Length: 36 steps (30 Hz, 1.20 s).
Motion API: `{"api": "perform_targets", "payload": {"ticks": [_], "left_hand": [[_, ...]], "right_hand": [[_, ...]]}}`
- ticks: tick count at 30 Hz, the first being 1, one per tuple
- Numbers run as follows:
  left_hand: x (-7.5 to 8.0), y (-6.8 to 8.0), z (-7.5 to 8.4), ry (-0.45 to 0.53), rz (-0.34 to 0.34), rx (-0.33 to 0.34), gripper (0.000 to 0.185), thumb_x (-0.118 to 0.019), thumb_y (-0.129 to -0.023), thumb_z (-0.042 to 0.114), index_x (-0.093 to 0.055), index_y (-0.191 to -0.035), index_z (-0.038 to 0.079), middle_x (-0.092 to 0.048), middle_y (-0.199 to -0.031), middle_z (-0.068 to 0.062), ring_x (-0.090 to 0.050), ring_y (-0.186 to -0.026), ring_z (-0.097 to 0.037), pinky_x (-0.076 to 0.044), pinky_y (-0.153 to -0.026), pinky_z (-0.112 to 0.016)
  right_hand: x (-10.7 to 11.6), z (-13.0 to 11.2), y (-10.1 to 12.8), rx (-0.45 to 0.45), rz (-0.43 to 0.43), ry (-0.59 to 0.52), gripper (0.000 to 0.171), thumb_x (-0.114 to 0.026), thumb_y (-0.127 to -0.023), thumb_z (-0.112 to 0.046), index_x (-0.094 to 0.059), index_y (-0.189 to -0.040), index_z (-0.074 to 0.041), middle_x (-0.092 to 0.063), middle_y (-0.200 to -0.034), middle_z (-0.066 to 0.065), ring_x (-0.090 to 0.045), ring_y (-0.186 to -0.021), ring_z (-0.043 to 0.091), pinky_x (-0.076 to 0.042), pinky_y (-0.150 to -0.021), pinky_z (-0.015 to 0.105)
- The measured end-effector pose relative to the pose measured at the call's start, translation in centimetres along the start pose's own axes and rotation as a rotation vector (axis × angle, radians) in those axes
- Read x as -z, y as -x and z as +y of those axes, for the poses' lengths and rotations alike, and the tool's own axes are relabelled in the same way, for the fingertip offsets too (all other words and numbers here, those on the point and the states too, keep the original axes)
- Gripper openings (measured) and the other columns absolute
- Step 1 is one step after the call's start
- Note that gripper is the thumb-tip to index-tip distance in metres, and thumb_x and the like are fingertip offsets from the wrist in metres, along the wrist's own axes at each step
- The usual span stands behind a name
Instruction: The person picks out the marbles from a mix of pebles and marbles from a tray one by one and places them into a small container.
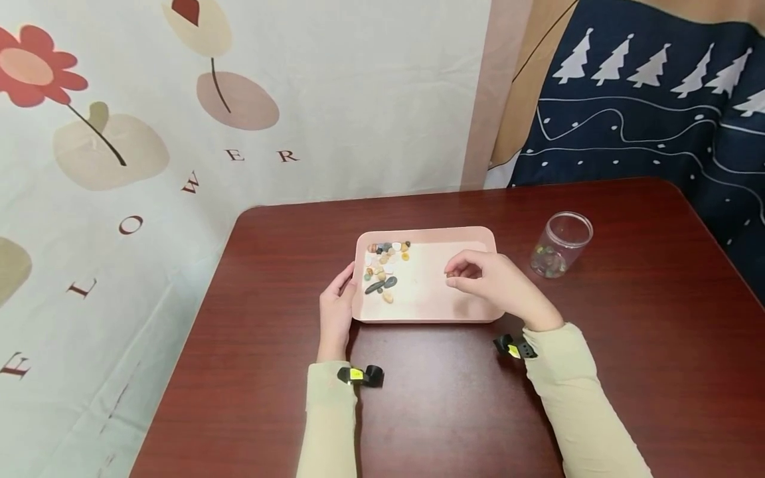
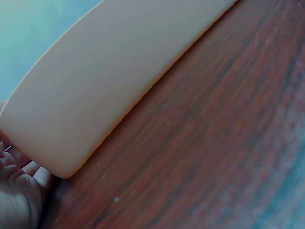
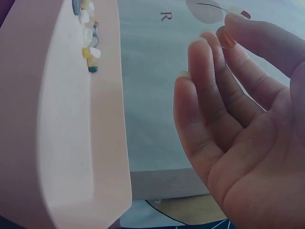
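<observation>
- Pink tray [image 1: 472, 237], lying at the middle of the dark red worktop [image 1: 627, 345]; a cluster of small mixed pebbles [image 1: 384, 265] sits in its far left corner.
- Left hand [image 1: 336, 311]: fingers straight, laid flat against the tray's left edge, nothing enclosed in the grip. The left wrist view shows only the heel of this hand [image 2: 16, 191] beside the tray's rounded corner [image 2: 71, 143]; its fingers are cut off there.
- Right hand [image 1: 493, 282]: raised over the right half of the tray, thumb and forefinger pinched on a small reddish-brown pebble [image 1: 449, 273].
- In the head view this pebble is tiny and largely hidden by the fingertips. The right wrist view shows it plainly [image 3: 226, 38], amber-red, held between the thumb tip and forefinger, with the other fingers [image 3: 200, 95] loosely extended.
- The right wrist view also shows the tray wall [image 3: 95, 143] from the side, with a few pebbles [image 3: 88, 33] at its far end; the rest are out of sight there.
- Clear jar [image 1: 560, 244], lidless, near the right edge of the worktop, well apart from the tray; its contents are hard to make out, apparently a few pebbles at the bottom. Seen in the head view only.
</observation>
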<state>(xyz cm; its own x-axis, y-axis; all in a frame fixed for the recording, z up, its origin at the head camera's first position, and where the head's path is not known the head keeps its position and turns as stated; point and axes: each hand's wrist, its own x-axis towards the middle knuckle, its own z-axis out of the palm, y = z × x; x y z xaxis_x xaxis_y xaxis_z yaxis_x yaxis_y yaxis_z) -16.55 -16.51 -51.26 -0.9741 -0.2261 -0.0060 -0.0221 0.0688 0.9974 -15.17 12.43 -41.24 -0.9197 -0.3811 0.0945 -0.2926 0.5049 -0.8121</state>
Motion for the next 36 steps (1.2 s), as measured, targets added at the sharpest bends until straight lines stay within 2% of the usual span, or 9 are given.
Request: {"api": "perform_targets", "payload": {"ticks": [17,30,36], "left_hand": [[-0.1,0.1,0.1,0.047,0.001,-0.007,0.031,-0.054,-0.089,0.018,-0.059,-0.119,0.02,-0.055,-0.12,0.006,-0.051,-0.109,-0.007,-0.042,-0.088,-0.024],[0.0,-0.1,-0.2,0.048,0.003,-0.026,0.03,-0.054,-0.09,0.018,-0.059,-0.119,0.021,-0.055,-0.12,0.006,-0.051,-0.108,-0.007,-0.042,-0.088,-0.023],[-0.1,-0.2,-0.2,0.049,-0.004,-0.021,0.031,-0.052,-0.09,0.016,-0.058,-0.12,0.021,-0.054,-0.121,0.005,-0.052,-0.108,-0.009,-0.044,-0.086,-0.024]], "right_hand": [[1.5,0.0,0.7,-0.024,0.071,-0.004,0.023,-0.065,-0.08,-0.036,-0.064,-0.094,-0.019,-0.06,-0.084,-0.007,-0.055,-0.077,0.009,-0.046,-0.072,0.031],[2.9,0.0,1.3,-0.044,0.132,0.004,0.026,-0.063,-0.08,-0.04,-0.063,-0.098,-0.022,-0.061,-0.086,-0.008,-0.055,-0.08,0.01,-0.047,-0.071,0.032],[3.4,0.4,1.5,-0.053,0.186,0.027,0.022,-0.064,-0.079,-0.042,-0.062,-0.097,-0.028,-0.061,-0.087,-0.01,-0.055,-0.08,0.006,-0.048,-0.07,0.026]]}}
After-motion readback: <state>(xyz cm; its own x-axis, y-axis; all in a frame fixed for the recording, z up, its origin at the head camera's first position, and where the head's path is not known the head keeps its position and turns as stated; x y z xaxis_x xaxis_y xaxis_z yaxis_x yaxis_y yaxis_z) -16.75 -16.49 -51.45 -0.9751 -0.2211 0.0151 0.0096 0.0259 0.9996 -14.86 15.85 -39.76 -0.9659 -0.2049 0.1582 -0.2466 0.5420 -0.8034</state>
